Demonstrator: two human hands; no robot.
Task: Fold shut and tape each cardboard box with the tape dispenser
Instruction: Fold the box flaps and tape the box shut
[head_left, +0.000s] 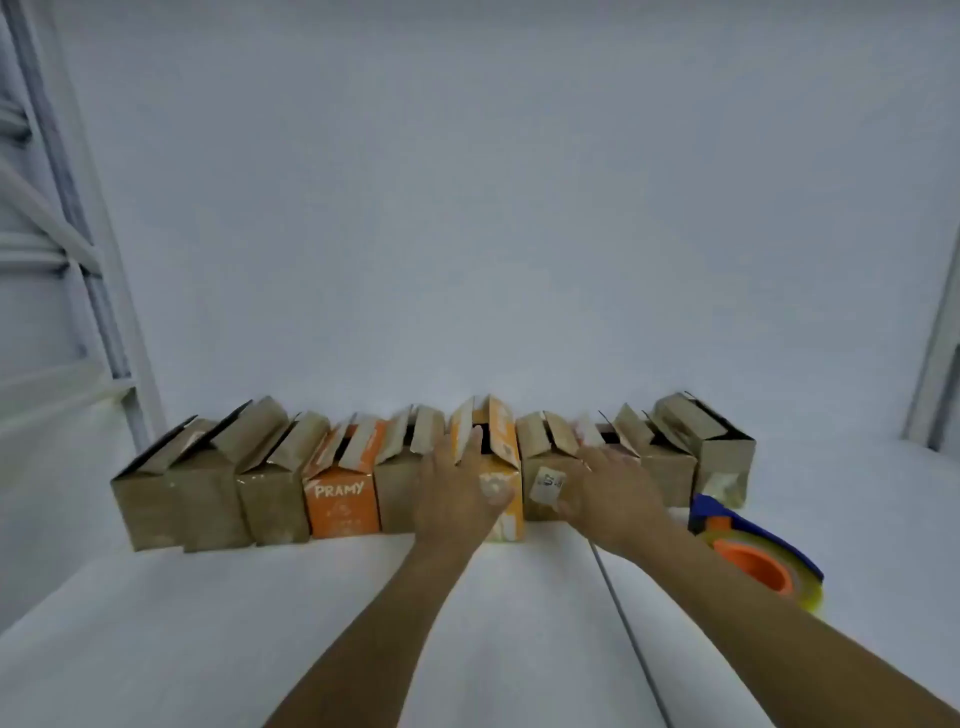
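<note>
Table (260, 623): white, carrying everything; a dark seam (623, 623) is running across it under the right forearm.
Boxes (270, 499): standing in one row side by side at the far side of the table, neighbours touching, mostly brown. Their top flaps are sticking up or leaning, none folded shut. The insides are showing only as dark gaps, so I cannot tell what they hold.
Forearms (395, 623): both bare, reaching forward from the bottom edge toward the middle of the row.
Left hand (457, 493): spread wide and holding nothing. Its straight fingers are lying against the left flap of the yellow box (501, 431), and its thumb is crossing that box's front.
Right hand (613, 493): fingers splayed and holding nothing, hovering at the two boxes right of the yellow one. Blur is hiding whether it is touching them.
Dispenser (758, 556): blue with an orange core, lying on the table at the row's right end, just in front of the last box and beside the right forearm, untouched.
Orange box (340, 504): standing fourth from the left, reading PRAMY.
Label (548, 483): white, sitting on the box beside the right thumb.
</note>
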